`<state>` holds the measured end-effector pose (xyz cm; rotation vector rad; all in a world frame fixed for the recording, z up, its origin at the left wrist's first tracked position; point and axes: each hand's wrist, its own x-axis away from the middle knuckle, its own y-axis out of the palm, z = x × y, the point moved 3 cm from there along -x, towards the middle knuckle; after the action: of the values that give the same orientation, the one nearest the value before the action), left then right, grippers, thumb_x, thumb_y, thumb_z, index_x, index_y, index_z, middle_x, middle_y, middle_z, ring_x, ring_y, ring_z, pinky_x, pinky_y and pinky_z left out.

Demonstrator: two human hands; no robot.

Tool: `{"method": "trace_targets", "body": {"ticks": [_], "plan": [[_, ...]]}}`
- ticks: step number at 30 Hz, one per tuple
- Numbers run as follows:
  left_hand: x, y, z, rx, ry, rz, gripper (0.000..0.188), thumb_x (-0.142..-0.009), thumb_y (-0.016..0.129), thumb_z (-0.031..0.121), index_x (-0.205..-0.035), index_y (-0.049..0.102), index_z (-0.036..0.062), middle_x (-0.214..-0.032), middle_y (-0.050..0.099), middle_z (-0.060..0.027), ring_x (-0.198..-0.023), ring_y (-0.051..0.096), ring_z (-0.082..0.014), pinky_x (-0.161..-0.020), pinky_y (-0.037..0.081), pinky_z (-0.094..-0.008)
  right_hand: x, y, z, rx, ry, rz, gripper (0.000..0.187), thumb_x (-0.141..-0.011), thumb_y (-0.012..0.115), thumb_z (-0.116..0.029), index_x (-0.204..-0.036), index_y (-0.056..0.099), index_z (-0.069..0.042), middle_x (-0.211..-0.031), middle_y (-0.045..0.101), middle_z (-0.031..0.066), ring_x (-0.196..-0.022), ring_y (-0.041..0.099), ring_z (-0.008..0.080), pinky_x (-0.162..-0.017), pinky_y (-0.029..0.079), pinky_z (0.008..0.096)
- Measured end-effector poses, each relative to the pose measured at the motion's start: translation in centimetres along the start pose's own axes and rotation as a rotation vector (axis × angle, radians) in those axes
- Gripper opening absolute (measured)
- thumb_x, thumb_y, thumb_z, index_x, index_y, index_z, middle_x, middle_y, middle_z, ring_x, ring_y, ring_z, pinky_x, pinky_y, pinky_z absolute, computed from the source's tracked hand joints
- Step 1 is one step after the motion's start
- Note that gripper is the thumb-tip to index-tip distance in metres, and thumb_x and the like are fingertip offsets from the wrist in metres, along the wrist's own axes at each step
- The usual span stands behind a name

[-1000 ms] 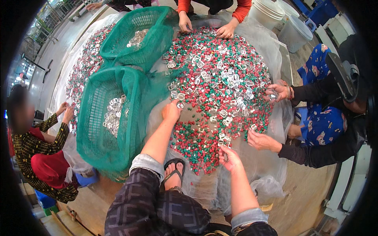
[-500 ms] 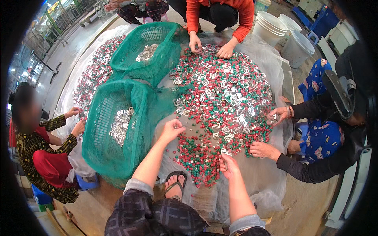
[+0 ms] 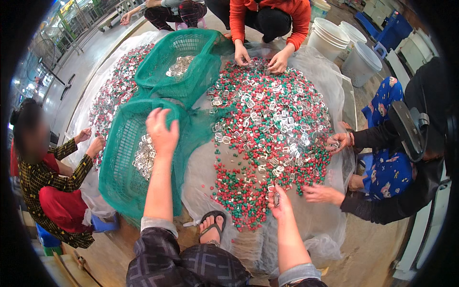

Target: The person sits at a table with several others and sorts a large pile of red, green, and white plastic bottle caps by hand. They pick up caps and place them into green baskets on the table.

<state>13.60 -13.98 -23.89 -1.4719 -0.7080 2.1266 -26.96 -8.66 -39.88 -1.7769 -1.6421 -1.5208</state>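
Note:
My left hand (image 3: 163, 131) is over the near green mesh-lined basket (image 3: 114, 158), fingers spread, with nothing seen in it. Silvery metal buckles (image 3: 142, 160) lie heaped inside that basket, partly behind my forearm. At the near edge of the spread pile, my right hand (image 3: 283, 205) is closed on a few metal buckles (image 3: 276, 199); how many it holds I cannot tell. The pile mixes red and green pellets (image 3: 239, 196) with loose metal buckles (image 3: 287, 119), lying on a pale translucent sheet (image 3: 201, 167).
A second green basket (image 3: 153, 74) with buckles stands beyond the first. Co-workers' hands (image 3: 322, 194) reach into the pile from the right and the far side. Another person sits at the left by a further pile (image 3: 114, 81). White buckets (image 3: 329, 36) stand far right.
My left hand has moved from the pile left and up over the near basket, its pinch now opened out. My right hand stays by the pile, shifted slightly right. The co-worker's nearer hand lifted off the pellets.

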Motion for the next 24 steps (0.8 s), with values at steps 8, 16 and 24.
{"method": "trace_targets", "body": {"ticks": [8,16,24], "plan": [[6.3,16.9,1.9,0.158,-0.119,-0.812,0.061,-0.062,0.072,0.013,-0.119,0.049,0.0084,-0.123,0.045,-0.0152,-0.115,0.044,-0.0318,-0.096,0.038,-0.0369,0.4,-0.3,0.1,0.082,-0.024,0.084,0.022,-0.083,0.059,-0.030,-0.086,0.059,-0.009,-0.066,0.059,0.0020,-0.047,0.053,0.0110,-0.036,0.038,0.0227],[10.6,18.3,5.5,-0.061,-0.082,-0.961,0.054,-0.063,0.071,0.013,-0.114,0.054,0.0145,-0.127,0.045,-0.0106,-0.121,0.038,-0.0293,-0.097,0.038,-0.0401,1.3,-0.1,-1.0,0.099,-0.036,0.118,0.019,-0.084,0.057,-0.029,-0.085,0.058,-0.010,-0.065,0.058,0.0006,-0.049,0.051,0.0101,-0.039,0.037,0.0224],[11.5,15.8,1.4,0.159,-0.356,-0.798,0.039,-0.064,0.069,0.013,-0.103,0.062,0.0106,-0.094,0.060,-0.0095,-0.088,0.059,-0.0267,-0.079,0.047,-0.0384,0.6,0.4,-0.7,0.061,-0.058,0.091,0.021,-0.082,0.059,-0.029,-0.089,0.058,-0.009,-0.067,0.057,0.0036,-0.052,0.051,0.0131,-0.041,0.037,0.0238]]}}
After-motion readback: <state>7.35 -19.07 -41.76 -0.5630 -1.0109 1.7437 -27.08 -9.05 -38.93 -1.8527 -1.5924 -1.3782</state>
